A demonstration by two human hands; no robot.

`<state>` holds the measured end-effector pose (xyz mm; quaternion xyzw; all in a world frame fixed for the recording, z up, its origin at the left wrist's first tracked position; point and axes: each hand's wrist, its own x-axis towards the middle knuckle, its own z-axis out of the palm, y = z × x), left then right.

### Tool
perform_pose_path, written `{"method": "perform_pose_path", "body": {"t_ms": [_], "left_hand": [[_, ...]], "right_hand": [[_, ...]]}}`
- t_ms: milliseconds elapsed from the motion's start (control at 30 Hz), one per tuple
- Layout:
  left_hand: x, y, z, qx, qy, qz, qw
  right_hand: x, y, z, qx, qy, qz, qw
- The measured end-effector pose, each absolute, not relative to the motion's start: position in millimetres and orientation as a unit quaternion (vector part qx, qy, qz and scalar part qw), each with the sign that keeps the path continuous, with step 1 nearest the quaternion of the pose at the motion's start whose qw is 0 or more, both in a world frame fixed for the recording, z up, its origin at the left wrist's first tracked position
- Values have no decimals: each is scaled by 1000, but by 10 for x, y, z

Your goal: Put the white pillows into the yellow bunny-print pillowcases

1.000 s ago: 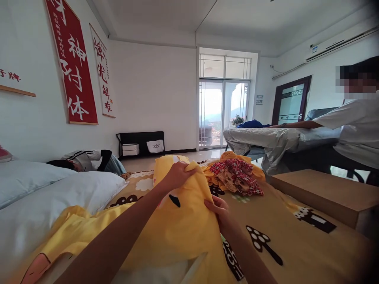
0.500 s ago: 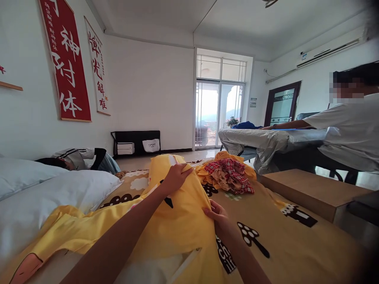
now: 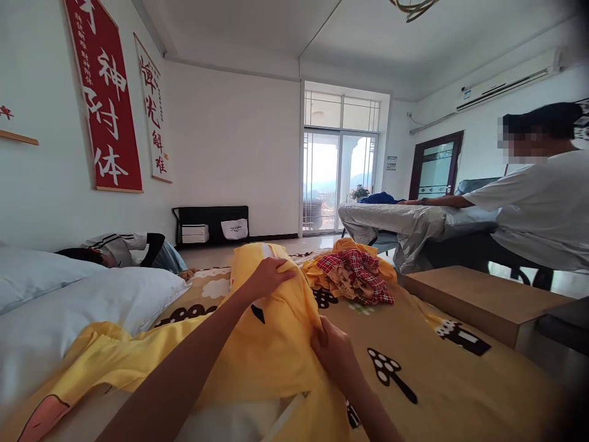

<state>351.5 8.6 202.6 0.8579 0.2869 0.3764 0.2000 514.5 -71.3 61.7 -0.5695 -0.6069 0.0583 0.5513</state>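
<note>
A yellow printed cloth point(image 3: 271, 350) lies bunched over the bed in front of me. My left hand point(image 3: 269, 276) is closed on its far top fold, arm stretched forward. My right hand point(image 3: 335, 353) grips the cloth's right edge nearer to me, fingers curled round the fabric. Beneath both spreads a tan bedspread point(image 3: 437, 380) with mushroom prints. Just past my hands sits a heap of red plaid and yellow clothes point(image 3: 356, 271).
White pillows point(image 3: 83, 307) lie at left, with a person lying beyond them point(image 3: 122, 248). A wooden box point(image 3: 478, 298) stands at right. Another person in a white shirt point(image 3: 538, 209) leans over a grey-covered table point(image 3: 405, 221). Red banners hang on the left wall.
My right hand has drawn closer to me and lower along the yellow cloth's edge. My left hand keeps its hold on the top fold. The view has shifted slightly.
</note>
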Motion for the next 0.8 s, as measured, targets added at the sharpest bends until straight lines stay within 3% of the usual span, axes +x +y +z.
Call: {"method": "perform_pose_path", "body": {"t_ms": [133, 300, 500, 567, 667, 800], "left_hand": [[3555, 9, 1924, 858, 265, 392, 202], [3658, -84, 1890, 833, 263, 442, 203], [3574, -122, 1900, 817, 279, 453, 224], [3482, -114, 1886, 822, 287, 431, 237], [3381, -76, 1859, 831, 283, 401, 260], [3433, -41, 1831, 798, 270, 460, 281]], "right_hand": [[5274, -718, 604, -608, -595, 88, 518], [5158, -764, 812, -482, -572, 270, 606], [5024, -734, 914, -536, -588, 82, 600], [5083, -737, 883, -543, -581, 81, 601], [5168, -758, 853, -515, -586, 176, 601], [5119, -756, 959, -435, -588, 301, 612]]}}
